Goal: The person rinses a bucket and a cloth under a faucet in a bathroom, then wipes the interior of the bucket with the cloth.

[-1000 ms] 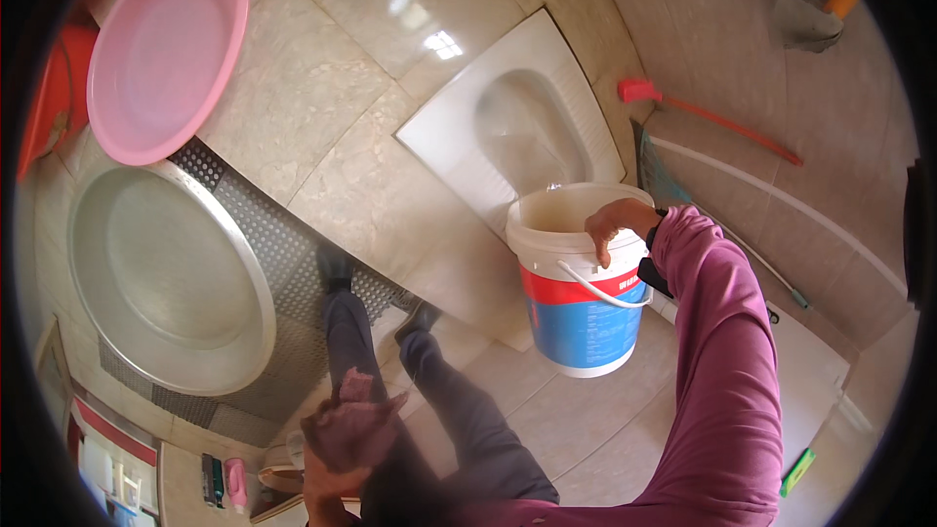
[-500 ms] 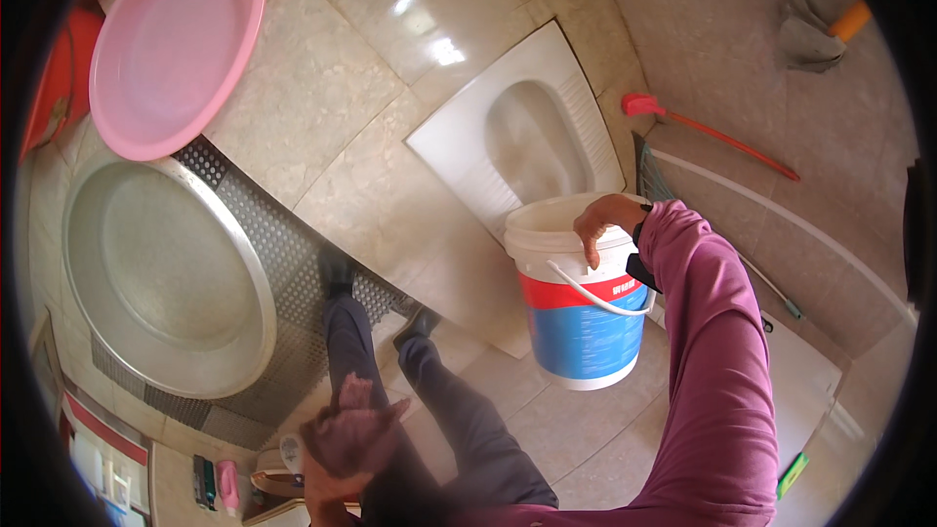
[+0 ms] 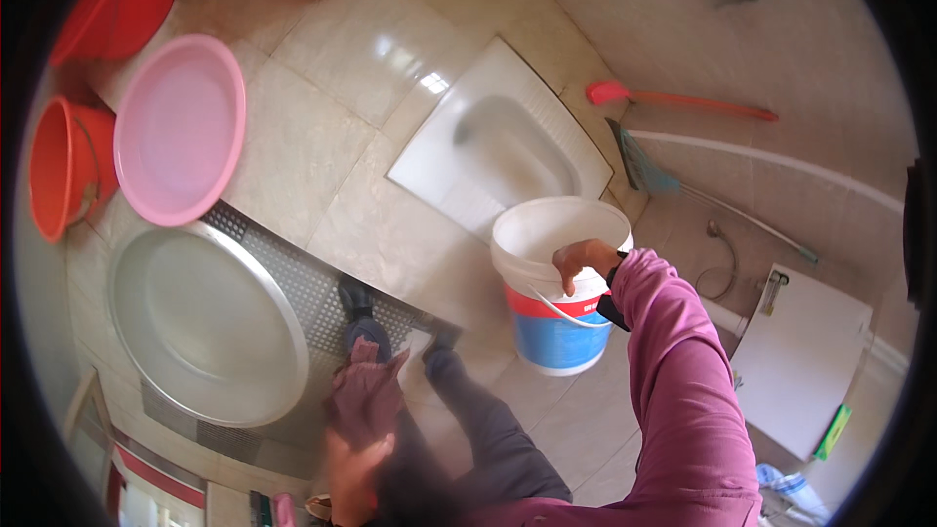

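Observation:
My right hand (image 3: pixel 584 263) grips the rim of a tall white bucket (image 3: pixel 560 337) with a red and blue band. Its thumb hangs outside the rim, and the wire-style white handle droops down the side. The bucket is near the white squat toilet (image 3: pixel 468 156); I cannot tell whether its base touches the floor. At the lower left, my left hand (image 3: pixel 353 473), partly blurred, holds a crumpled mauve cloth (image 3: pixel 366 392) in front of my leg. Left of the cloth lies a large metal basin (image 3: pixel 200 332), partly on a grey perforated mat (image 3: pixel 317 307).
A pink basin (image 3: pixel 181 132), orange bucket (image 3: pixel 68 166) and red tub (image 3: pixel 122 5) stand at the left. Along the right wall are a red-handled brush (image 3: pixel 683 102), a broom (image 3: pixel 644 164), a hose (image 3: pixel 727 263) and a white cabinet (image 3: pixel 800 361).
My view has shifted, bringing the red tub and more of the white cabinet into sight. The cloth in my left hand appears higher; my right hand stays on the bucket rim.

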Motion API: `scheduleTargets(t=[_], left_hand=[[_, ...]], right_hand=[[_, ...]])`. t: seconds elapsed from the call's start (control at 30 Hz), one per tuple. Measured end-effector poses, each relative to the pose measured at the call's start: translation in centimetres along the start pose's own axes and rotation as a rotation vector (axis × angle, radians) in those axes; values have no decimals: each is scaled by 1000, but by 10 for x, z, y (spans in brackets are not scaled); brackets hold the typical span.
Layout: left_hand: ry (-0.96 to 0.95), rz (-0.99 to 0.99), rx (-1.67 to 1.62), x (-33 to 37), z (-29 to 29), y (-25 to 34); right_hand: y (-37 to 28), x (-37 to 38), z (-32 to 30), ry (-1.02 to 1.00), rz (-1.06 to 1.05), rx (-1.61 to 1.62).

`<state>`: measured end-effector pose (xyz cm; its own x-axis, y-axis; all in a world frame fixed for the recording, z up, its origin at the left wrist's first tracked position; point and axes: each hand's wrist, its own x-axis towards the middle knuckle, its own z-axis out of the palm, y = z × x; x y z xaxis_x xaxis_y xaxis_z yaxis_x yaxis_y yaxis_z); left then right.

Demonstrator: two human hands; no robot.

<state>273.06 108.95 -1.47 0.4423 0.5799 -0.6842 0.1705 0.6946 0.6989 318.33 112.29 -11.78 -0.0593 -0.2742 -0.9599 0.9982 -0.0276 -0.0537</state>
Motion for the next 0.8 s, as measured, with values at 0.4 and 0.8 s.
scheduleTargets(t=[0.4, 0.8], left_hand=[[-65, -76, -198, 14, 72, 131], [-336, -54, 284, 6, 136, 125]], right_hand=[[-6, -105, 156, 572, -53, 12], [-75, -16, 306, 1316, -45, 404]])
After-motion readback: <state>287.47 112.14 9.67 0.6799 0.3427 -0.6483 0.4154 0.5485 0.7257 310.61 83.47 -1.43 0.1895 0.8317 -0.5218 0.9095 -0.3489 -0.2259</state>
